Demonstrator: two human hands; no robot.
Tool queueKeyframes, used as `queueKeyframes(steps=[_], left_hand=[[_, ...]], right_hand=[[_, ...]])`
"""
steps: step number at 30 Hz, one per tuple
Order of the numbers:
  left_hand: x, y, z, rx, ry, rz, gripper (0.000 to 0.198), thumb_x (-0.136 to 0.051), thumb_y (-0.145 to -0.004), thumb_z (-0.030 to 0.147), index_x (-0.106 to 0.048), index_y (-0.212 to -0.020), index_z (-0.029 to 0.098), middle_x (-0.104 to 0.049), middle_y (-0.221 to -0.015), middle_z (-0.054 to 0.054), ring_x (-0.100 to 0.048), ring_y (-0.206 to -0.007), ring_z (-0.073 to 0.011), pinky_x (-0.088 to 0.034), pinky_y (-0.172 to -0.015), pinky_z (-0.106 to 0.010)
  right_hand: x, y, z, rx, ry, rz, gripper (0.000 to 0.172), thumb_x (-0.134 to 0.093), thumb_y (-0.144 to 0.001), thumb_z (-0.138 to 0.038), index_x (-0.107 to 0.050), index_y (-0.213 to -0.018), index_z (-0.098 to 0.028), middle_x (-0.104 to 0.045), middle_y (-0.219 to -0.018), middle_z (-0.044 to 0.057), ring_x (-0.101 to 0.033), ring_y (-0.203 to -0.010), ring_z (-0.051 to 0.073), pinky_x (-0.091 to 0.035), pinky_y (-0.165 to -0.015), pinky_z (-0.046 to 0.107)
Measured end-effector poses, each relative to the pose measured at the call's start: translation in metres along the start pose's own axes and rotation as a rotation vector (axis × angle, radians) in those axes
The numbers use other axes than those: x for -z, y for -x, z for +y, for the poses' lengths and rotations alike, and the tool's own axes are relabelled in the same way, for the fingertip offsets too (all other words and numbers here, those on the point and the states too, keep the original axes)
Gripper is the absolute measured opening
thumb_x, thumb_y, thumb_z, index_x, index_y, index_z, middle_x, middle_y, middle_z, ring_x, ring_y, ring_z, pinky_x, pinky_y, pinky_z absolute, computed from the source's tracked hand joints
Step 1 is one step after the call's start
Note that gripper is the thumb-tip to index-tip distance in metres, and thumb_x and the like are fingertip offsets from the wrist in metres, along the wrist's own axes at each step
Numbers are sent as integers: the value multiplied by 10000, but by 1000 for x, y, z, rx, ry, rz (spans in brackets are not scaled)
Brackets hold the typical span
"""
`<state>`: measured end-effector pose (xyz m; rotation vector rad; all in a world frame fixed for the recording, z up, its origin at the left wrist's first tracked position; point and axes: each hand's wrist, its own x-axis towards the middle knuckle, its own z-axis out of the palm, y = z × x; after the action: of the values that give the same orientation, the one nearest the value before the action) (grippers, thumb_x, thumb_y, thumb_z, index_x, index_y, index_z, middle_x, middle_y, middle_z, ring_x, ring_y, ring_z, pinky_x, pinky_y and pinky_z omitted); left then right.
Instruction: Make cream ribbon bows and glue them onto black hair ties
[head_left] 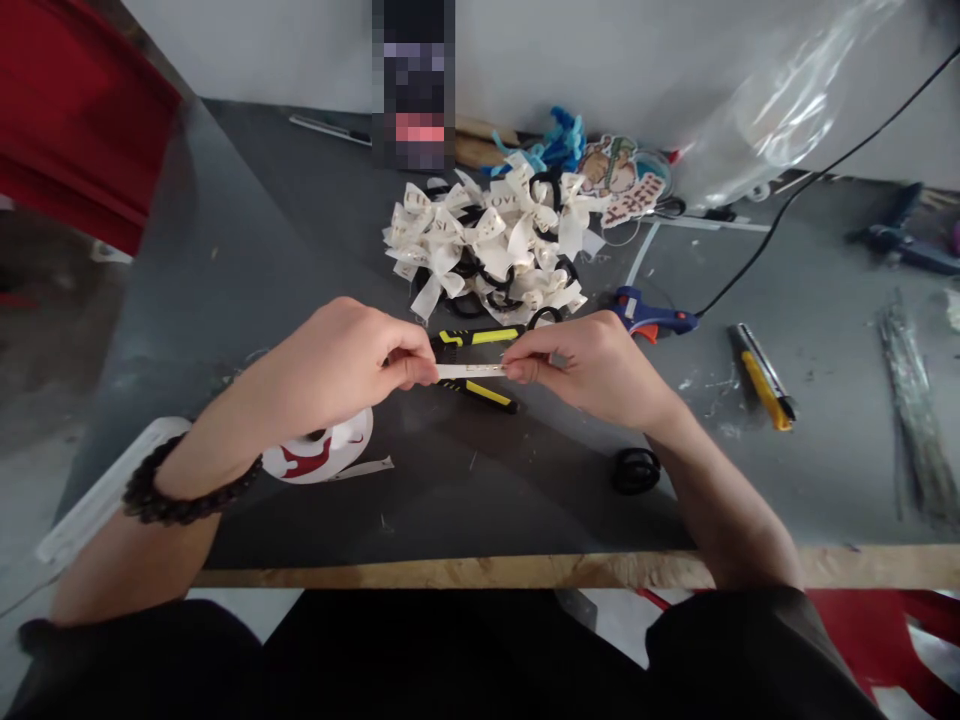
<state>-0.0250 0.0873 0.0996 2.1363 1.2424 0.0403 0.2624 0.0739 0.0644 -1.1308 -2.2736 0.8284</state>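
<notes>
Between my two hands a short length of white ribbon with small printing is stretched out straight. My left hand pinches its left end between thumb and fingers. The right end is pinched by my right hand. Just beneath the ribbon lies a tool with yellow and black handles, its head partly hidden by my left hand. Beyond my hands is a pile of white ribbon bows on black hair ties. A ribbon spool is partly under my left forearm, with a loose ribbon tail beside it.
A blue glue gun with a black cord lies right of the pile. Farther right are a yellow utility knife and a bundle of thin strips. Black hair ties sit near the wooden table edge. A white power strip is at left.
</notes>
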Motion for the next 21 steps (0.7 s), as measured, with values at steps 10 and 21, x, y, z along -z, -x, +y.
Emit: queueKeyframes(steps=[10,21], left_hand=[[20,4,-13,-50,155,-271,202,-680,-914,319,-785,-765,232,-683,-586,46,-464,-438,-99,-284,-513,-269],[44,4,-33,-160,394,-534,173,-797,-921,315,-812,-807,185,-764,-717,6,-639,-623,-136,-445,-603,-200]], right_hand=[[23,-6,6,-146,-197,-483,209,-638,-1006,-273,-792,-883,-201,-738,-705,-44,-648,-638,100,-436,-654,230],[40,1,10,-10,-531,-651,315,-670,-1055,-412,-756,-889,-158,-707,-722,-8,-630,-638,91,-435,-614,207]])
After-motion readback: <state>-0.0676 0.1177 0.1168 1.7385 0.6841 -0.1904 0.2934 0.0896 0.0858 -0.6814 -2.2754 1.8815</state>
